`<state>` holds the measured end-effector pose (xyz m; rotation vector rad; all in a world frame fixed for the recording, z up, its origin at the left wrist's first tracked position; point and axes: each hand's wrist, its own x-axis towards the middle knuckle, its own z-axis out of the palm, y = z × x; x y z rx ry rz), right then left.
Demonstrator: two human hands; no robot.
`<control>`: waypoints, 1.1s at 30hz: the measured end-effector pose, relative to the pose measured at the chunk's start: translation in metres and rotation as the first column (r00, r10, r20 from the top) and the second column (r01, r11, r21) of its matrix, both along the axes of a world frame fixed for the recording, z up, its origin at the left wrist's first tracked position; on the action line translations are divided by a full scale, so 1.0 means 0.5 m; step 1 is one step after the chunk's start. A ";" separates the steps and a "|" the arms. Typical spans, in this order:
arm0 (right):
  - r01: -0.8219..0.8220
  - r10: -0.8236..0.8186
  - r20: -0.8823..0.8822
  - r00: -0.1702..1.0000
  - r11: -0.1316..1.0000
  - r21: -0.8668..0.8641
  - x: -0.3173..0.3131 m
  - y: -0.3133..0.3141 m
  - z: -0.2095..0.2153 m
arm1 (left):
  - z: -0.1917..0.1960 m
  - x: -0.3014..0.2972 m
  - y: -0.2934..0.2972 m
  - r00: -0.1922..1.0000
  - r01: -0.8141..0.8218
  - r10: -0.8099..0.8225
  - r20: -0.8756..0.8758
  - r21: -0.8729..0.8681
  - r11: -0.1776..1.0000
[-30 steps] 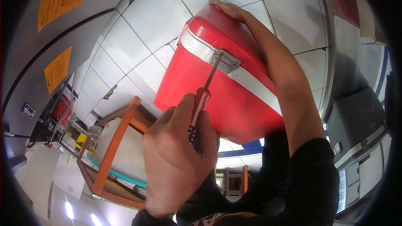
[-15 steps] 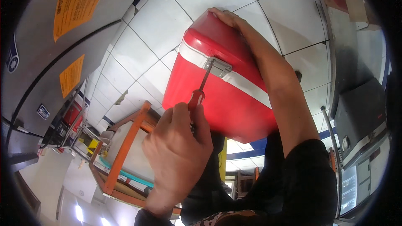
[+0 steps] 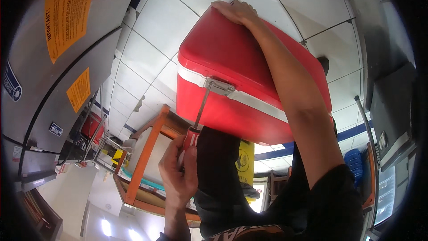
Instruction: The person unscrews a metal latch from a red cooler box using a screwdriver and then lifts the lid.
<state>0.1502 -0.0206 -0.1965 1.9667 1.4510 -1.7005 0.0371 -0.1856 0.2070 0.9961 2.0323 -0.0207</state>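
Note:
A red cooler box (image 3: 214, 40) with a white band (image 3: 261, 104) round its middle stands in front of me, over my legs. A metal latch or hinge plate (image 3: 222, 88) is fixed on the band. My left hand (image 3: 180, 165) is closed round the red handle of a screwdriver (image 3: 203, 109), whose thin shaft slants up to the left end of that plate. The tip touches or nearly touches the metal there. My right arm reaches across the cooler box, and my right hand (image 3: 237, 12) grips its far top edge, fingers curled over it.
At the left rises a grey metal appliance (image 3: 38, 102) with orange labels. An orange wooden frame (image 3: 147, 154) stands beside my left hand. White floor tiles (image 3: 178, 13) lie beyond the cooler box. A yellow bag or sheet (image 3: 246, 163) hangs near my legs; a dark grey unit (image 3: 392, 107) is at right.
The cooler box has tipped and turned, showing more of its red top face. My left hand has rolled and lowered, with the screwdriver still at the plate. My right hand keeps its far-edge hold.

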 end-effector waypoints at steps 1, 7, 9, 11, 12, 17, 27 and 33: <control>0.001 -0.001 -0.008 1.000 1.000 -0.005 0.001 -0.002 0.009 | 0.004 -0.006 -0.013 0.979 -0.176 0.183 0.096 -0.069 0.982; -0.029 0.029 -0.006 1.000 0.999 0.018 0.023 -0.021 0.036 | -0.016 0.002 -0.067 0.862 -0.394 0.407 0.303 -0.107 0.913; -0.031 0.034 -0.028 0.999 0.996 0.084 0.026 -0.024 0.062 | -0.023 -0.001 -0.085 0.830 -0.448 0.460 0.315 -0.112 0.887; -0.036 0.040 -0.032 0.999 0.994 0.099 0.038 -0.028 0.053 | -0.043 -0.011 -0.113 0.748 -0.496 0.503 0.433 -0.137 0.857; -0.046 0.051 -0.046 0.998 0.992 0.117 0.036 -0.027 0.060 | -0.051 -0.013 -0.124 0.712 -0.529 0.534 0.455 -0.152 0.835; -0.051 0.051 -0.037 0.998 0.999 0.012 0.037 -0.026 0.103 | -0.065 -0.026 -0.144 0.645 -0.583 0.589 0.487 -0.185 0.791; -0.001 0.020 -0.162 0.987 0.994 0.113 -0.021 -0.056 0.194 | -0.056 -0.019 -0.149 0.581 -0.628 0.624 0.522 -0.200 0.752; -0.107 0.156 -0.248 0.956 0.974 0.198 -0.047 -0.065 0.230 | -0.039 -0.017 -0.138 0.592 -0.622 0.626 0.508 -0.206 0.756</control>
